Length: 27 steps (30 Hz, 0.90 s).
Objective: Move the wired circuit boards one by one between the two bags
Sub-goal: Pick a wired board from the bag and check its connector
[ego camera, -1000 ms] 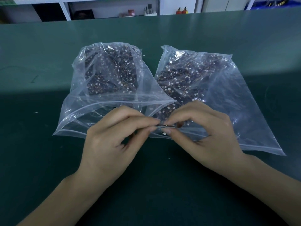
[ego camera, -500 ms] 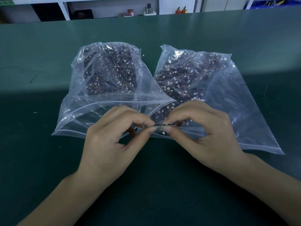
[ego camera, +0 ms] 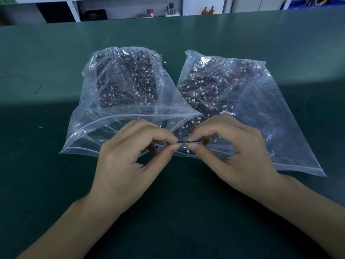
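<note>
Two bags side by side on the table (ego camera: 280, 43) — left bag (ego camera: 104, 116) and right bag (ego camera: 261, 113), mouths toward the near edge, the left's near corner overlapping the right's. Piled in each, toward the far end, wired boards. In front of the mouths, between the two bags, one circuit board (ego camera: 183, 142) held edge-on — pinched at its left end by the left hand (ego camera: 130, 161), at its right end by the right hand (ego camera: 237, 156). Behind the table, shelves (ego camera: 130, 8).

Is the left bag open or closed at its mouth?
Open: the left bag's zip strip arches up, away from the lower edge lying on the table.
</note>
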Available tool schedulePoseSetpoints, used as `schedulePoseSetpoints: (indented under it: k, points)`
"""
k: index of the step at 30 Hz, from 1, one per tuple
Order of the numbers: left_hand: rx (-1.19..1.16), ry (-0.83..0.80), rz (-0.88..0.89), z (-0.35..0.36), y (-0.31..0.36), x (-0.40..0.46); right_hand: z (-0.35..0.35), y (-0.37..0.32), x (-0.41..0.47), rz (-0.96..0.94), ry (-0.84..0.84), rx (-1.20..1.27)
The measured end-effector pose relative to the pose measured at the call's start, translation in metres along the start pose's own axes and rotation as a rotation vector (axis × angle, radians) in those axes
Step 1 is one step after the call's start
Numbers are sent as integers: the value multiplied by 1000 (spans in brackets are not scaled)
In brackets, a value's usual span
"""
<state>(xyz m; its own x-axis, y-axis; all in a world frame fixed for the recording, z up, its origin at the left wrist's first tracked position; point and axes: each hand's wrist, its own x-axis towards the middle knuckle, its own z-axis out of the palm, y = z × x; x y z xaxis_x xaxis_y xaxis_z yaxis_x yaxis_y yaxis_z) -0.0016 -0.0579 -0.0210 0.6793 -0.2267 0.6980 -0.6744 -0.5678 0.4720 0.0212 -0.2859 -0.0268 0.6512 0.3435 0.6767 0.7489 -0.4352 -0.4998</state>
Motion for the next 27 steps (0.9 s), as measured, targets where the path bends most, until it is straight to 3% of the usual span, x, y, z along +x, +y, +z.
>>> schedulePoseSetpoints:
  k: [9, 15, 20, 23, 27]
  points:
    - [-12, -7, -20, 2, -2, -1, 0, 1, 0, 25, -16, -23]
    - [-18, -18, -63, 0, -5, 0, -2, 7, 1, 98, -158, -210]
    - [-5, -118, -70, 1, -6, -4, -2, 6, 2, 96, -159, -269]
    - [130, -152, 2, 5, -10, -4, -4, 5, 2, 92, -91, -219]
    - [316, -65, 169, 17, -15, 3, -4, 4, 2, 116, -37, -182]
